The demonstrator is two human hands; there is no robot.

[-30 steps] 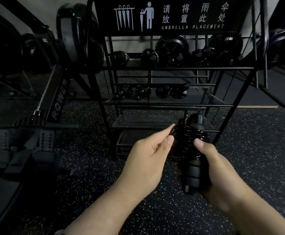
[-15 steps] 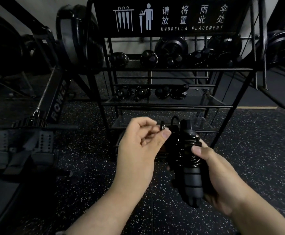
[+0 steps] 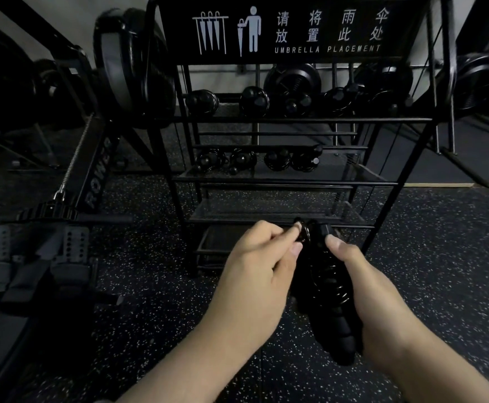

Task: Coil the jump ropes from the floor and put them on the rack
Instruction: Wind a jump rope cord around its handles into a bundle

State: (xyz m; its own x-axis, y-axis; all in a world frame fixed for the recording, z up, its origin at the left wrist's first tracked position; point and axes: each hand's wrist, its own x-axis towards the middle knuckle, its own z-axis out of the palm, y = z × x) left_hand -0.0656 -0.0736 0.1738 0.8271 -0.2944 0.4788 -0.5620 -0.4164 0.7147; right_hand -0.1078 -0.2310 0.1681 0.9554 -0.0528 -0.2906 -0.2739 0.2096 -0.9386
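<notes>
Jump rope (image 3: 329, 289), cord wound around its handles, is sitting in right hand (image 3: 382, 309), fingers curling round it. Left hand (image 3: 254, 274) is pinching the cord end at top. Coiling nearly done; placing on rack (image 3: 266, 219) is remaining.

Rack (image 3: 281, 120) stands on floor (image 3: 440, 257), center far. Coiled jump ropes (image 3: 275, 159) lie in a row on its middle shelf, more on the upper shelf. Rowing machine (image 3: 92, 181) left of rack. Near, before the rack's lower shelves: left hand (image 3: 260, 266) just left of jump rope bundle (image 3: 324, 286), right hand (image 3: 374, 298) on its right.
</notes>
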